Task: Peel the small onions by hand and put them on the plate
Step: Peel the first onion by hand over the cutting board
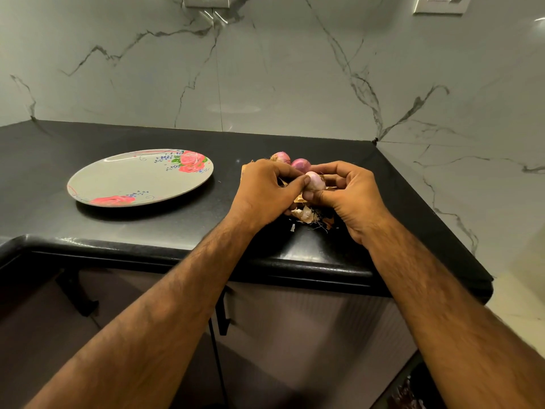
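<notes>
Plate: on the desk, no onions on it yet.
Onion: nearly bare, pinched between my left grip and right grip, both curled round it.
Left to do: two more onions just behind my hands.
Peels: beneath my hands.
</notes>
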